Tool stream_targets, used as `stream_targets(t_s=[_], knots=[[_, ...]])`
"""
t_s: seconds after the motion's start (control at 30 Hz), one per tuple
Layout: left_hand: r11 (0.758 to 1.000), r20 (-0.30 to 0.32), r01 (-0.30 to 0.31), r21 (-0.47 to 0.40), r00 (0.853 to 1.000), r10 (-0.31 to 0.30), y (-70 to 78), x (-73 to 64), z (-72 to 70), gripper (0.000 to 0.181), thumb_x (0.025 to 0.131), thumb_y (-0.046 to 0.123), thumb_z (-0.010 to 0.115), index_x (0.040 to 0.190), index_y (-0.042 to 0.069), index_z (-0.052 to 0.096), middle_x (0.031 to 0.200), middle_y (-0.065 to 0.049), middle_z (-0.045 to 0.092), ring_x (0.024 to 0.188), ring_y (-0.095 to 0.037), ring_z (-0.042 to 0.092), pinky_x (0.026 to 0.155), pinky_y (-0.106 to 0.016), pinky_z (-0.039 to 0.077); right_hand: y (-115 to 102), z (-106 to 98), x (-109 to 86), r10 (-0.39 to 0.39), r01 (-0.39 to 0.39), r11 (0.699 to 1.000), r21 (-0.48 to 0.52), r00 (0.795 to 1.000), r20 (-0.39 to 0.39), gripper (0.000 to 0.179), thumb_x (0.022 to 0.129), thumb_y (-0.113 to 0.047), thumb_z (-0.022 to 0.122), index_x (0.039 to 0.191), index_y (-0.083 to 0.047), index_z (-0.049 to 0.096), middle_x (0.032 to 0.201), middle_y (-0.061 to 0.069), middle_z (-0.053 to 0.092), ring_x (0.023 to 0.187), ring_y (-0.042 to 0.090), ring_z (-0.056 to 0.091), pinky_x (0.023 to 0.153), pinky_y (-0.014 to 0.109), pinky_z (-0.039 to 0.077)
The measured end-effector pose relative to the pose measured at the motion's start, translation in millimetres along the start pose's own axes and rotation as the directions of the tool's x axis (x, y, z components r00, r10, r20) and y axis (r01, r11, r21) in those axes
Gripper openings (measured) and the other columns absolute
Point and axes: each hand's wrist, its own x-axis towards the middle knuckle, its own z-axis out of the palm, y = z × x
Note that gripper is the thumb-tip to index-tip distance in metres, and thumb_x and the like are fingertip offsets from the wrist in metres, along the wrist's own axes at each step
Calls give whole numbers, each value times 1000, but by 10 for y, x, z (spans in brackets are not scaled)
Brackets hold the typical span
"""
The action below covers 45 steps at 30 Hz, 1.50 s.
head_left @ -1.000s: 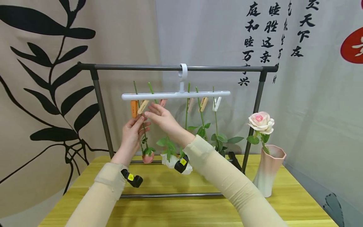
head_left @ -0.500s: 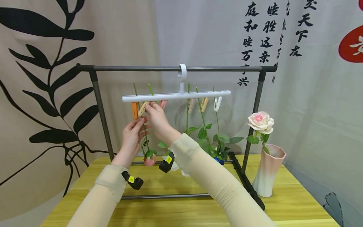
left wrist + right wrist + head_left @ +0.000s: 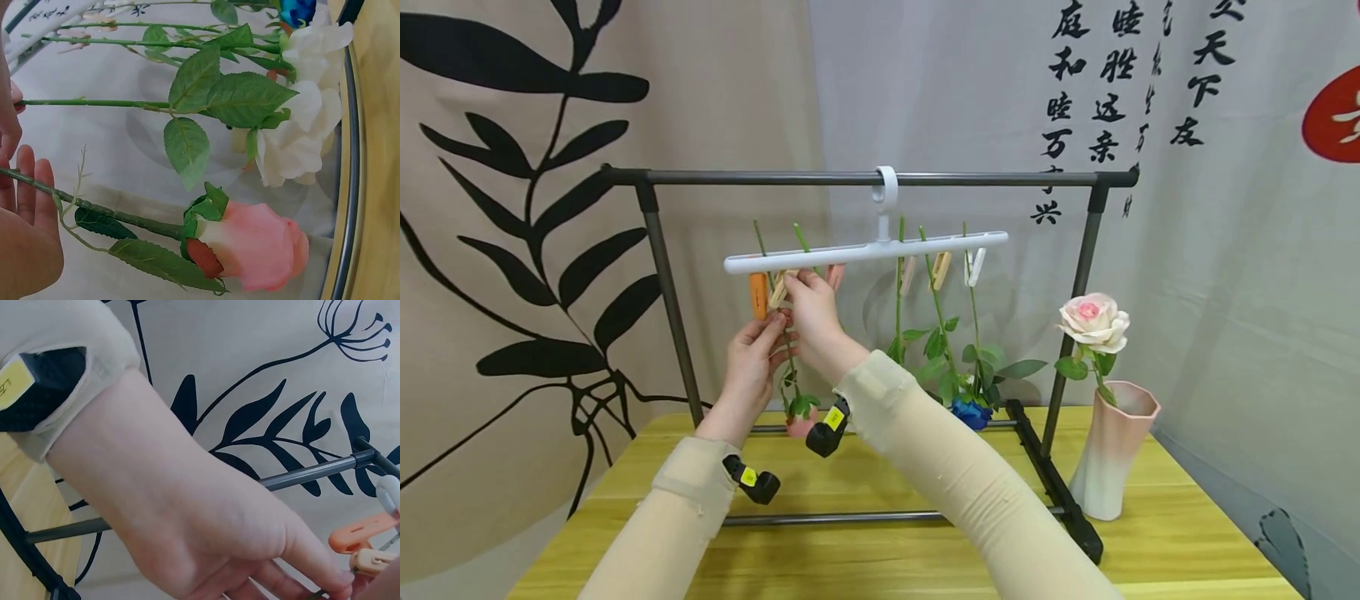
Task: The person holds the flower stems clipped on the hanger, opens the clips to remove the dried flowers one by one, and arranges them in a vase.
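My left hand (image 3: 751,358) pinches the green stem of an upside-down pink rose (image 3: 250,247) just below the clothespins. The rose's head hangs downward, its leaves loose along the stem. My right hand (image 3: 820,315) pinches a beige clothespin (image 3: 778,289) under the left part of a white hanger (image 3: 865,252). An orange clothespin (image 3: 759,296) hangs left of it, and a pink one (image 3: 835,276) shows behind my right hand. In the right wrist view, the left hand (image 3: 206,550) fills the middle, its fingertips close to the beige clothespin.
The hanger hooks over a dark metal rack (image 3: 1000,178) on a wooden table (image 3: 820,558). On its right side, clothespins hold more upside-down flowers, including a blue one (image 3: 972,413). White flowers (image 3: 294,134) hang beside the pink rose. A vase (image 3: 1108,467) with a pale rose (image 3: 1093,322) stands at right.
My right hand has moved in and taken hold of the beige clothespin. The hanger's left end has dipped slightly. The left hand keeps the rose stem, almost in place.
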Motion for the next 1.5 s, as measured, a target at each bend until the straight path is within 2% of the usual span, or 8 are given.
stream_targets(t_s=[0.13,0.43,0.57,0.8,1.03,1.13,1.3,1.5], knots=[[1000,8,-6,10,1000,6,25,-9,11,9,96,17,62,94,14,71,89,-1,70,78,-14,68,67,-26,56,-16,1,5,16,-16,1000,10,1000,-11,37,100,-16,53,136,-5,52,119,9,61,102,20,53,86,35,42],[998,5,-2,55,1000,1,22,-62,1,16,96,21,63,100,7,69,94,-3,68,79,-17,68,72,-30,57,-20,-14,14,23,-23,999,38,1000,-16,26,98,-14,56,122,-5,60,97,6,60,76,20,53,65,30,41],[998,-2,6,69,1000,-6,-10,-102,-31,22,95,23,64,103,3,67,95,-3,68,80,-18,69,74,-32,57,-19,-13,8,29,-28,998,47,999,-13,26,98,-13,57,122,-4,61,98,6,60,83,21,51,71,33,38],[996,-31,13,94,999,-10,-96,-185,-106,13,96,23,63,96,13,71,92,0,67,81,-17,69,75,-32,57,4,-6,44,-5,6,1000,25,1000,-17,28,98,-11,56,124,-2,60,111,9,65,97,19,57,94,48,38],[992,-59,19,125,998,-11,-168,-288,-226,13,97,23,61,100,12,68,91,1,67,80,-16,70,77,-33,56,58,-7,93,3,-3,1000,-7,1000,-11,27,98,-10,56,122,-1,60,111,9,65,93,16,58,81,36,41],[987,-67,43,154,997,-33,-208,-337,-291,13,97,23,60,101,12,67,93,2,67,79,-14,69,79,-33,56,65,-22,110,-8,8,1000,-16,1000,-20,28,98,-11,56,123,0,60,110,8,66,96,17,59,80,36,41],[986,-93,86,142,993,-73,-286,-420,-407,13,97,22,61,100,13,69,93,2,67,79,-15,69,78,-33,56,50,-14,105,-10,10,1000,-30,1000,-4,33,98,-12,55,129,1,57,111,6,65,95,16,58,80,36,41],[984,-44,91,155,995,-85,-325,-516,-469,12,96,24,62,94,16,70,96,2,68,82,-15,69,80,-36,56,49,-2,68,-3,4,1000,-17,1000,29,34,99,-13,54,131,-2,56,119,7,63,95,16,58,86,41,42]])
